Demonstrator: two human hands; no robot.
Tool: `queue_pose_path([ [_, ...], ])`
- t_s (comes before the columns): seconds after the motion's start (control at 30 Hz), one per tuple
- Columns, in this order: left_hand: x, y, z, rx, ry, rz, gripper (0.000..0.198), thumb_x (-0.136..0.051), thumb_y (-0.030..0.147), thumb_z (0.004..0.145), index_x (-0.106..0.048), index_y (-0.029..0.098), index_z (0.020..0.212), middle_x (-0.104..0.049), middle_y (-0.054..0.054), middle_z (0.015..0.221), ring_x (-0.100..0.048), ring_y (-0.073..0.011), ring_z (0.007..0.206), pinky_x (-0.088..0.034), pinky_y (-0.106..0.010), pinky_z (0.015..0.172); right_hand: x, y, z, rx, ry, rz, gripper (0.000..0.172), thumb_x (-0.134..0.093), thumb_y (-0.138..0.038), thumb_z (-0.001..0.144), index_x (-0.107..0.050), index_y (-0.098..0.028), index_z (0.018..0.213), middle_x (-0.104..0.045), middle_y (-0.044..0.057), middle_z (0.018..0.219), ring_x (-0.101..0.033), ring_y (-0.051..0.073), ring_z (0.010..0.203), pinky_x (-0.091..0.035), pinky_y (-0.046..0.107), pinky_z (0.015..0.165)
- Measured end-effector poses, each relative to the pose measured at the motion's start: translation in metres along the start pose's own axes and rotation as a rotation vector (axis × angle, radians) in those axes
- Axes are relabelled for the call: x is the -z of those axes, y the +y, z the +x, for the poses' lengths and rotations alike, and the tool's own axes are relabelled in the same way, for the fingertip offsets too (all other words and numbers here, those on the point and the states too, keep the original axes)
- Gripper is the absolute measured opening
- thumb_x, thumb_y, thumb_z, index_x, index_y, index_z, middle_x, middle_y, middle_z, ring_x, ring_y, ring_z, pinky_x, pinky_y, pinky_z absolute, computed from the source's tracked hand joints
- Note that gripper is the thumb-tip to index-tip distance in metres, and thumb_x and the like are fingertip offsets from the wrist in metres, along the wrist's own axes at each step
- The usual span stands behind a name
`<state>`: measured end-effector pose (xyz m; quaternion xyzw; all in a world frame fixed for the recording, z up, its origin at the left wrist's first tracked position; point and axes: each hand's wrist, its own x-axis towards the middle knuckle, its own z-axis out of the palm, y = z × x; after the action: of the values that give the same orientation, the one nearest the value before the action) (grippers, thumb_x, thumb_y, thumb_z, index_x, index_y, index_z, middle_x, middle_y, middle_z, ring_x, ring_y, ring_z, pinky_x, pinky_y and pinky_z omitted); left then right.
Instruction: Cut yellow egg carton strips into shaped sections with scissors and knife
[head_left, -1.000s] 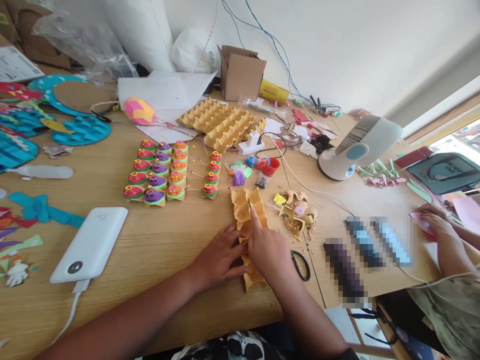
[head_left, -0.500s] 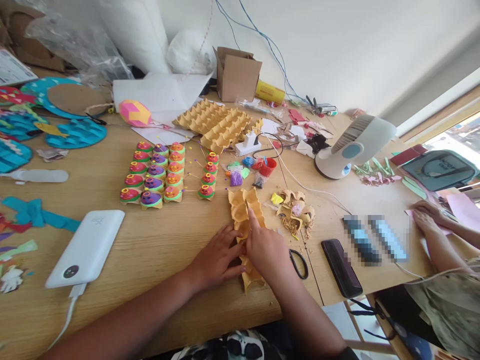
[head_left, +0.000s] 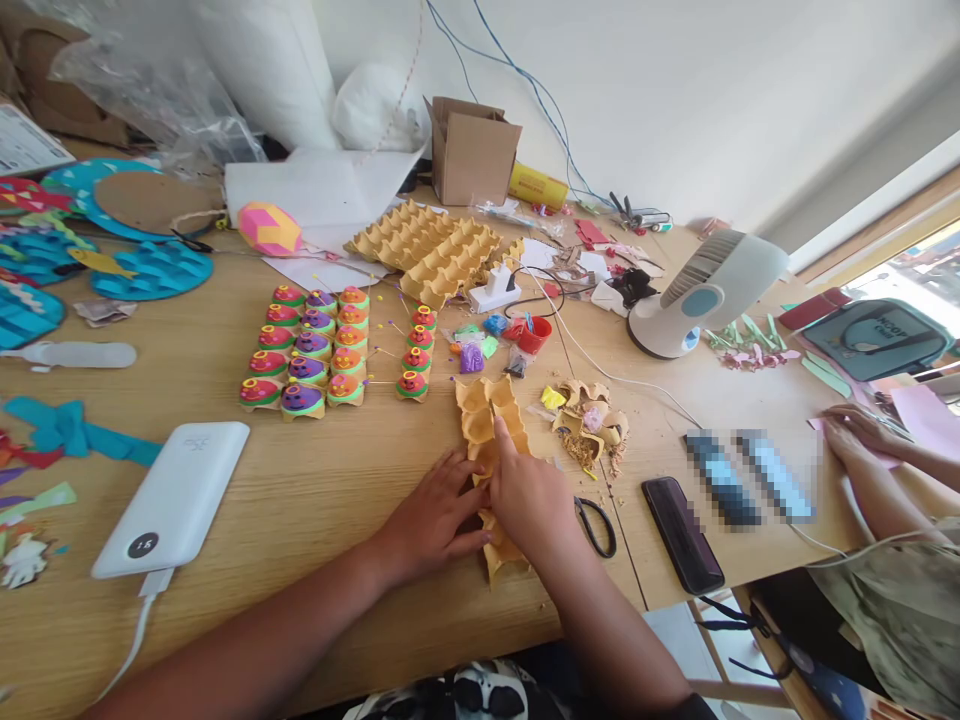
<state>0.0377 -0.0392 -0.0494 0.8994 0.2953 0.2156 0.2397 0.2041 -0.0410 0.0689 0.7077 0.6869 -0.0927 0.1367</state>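
Note:
A strip of yellow egg carton lies on the table in front of me. My left hand holds its left side, fingers bent over the edge. My right hand lies over the strip, closed around a pair of scissors. One black handle loop shows to the right of this hand, and a thin dark blade tip shows at the stretched index finger. The rest of the scissors is hidden. Beyond the strip stand painted egg-carton figures in red, purple and orange rows, with another red row beside them.
Carton scraps lie right of the strip, and larger egg trays behind. A power bank is at left. A phone and a fan are at right. A co-worker's hands rest on pink paper at far right.
Almost nothing differs. Both hands keep their places on the egg carton strip, and the view has shifted very slightly.

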Motion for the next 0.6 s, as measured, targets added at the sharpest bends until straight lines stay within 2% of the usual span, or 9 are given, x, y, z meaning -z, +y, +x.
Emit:
queue_pose_path([
  [0.17, -0.002, -0.001, -0.001, 0.012, -0.021, 0.014, 0.042, -0.059, 0.058, 0.100, -0.069, 0.026, 0.126, -0.051, -0.014, 0.147, -0.038, -0.0408, 0.146, -0.030, -0.069, 0.125, 0.003, -0.002, 0.014, 0.014, 0.033, 0.026, 0.070, -0.042, -0.025, 0.106, -0.019, -0.015, 0.172, -0.082, 0.012, 0.098, -0.081, 0.025, 0.088, -0.055, 0.030, 0.068],
  [0.4, -0.001, 0.000, -0.001, 0.015, -0.022, 0.017, 0.046, -0.061, 0.058, 0.099, -0.068, 0.026, 0.131, -0.051, -0.015, 0.147, -0.038, -0.0408, 0.146, -0.031, -0.069, 0.125, 0.003, 0.002, 0.000, -0.010, -0.016, -0.010, 0.071, -0.045, -0.025, 0.104, -0.022, -0.016, 0.171, -0.082, 0.012, 0.095, -0.081, 0.025, 0.085, -0.054, 0.029, 0.067],
  [0.6, -0.003, -0.002, -0.002, 0.027, -0.018, 0.008, 0.041, -0.062, 0.058, 0.099, -0.071, 0.025, 0.122, -0.051, -0.014, 0.147, -0.038, -0.0403, 0.147, -0.029, -0.068, 0.126, 0.010, -0.002, 0.016, -0.004, 0.012, 0.021, 0.074, -0.043, -0.028, 0.107, -0.012, -0.018, 0.173, -0.082, 0.013, 0.102, -0.081, 0.025, 0.089, -0.055, 0.031, 0.070],
])
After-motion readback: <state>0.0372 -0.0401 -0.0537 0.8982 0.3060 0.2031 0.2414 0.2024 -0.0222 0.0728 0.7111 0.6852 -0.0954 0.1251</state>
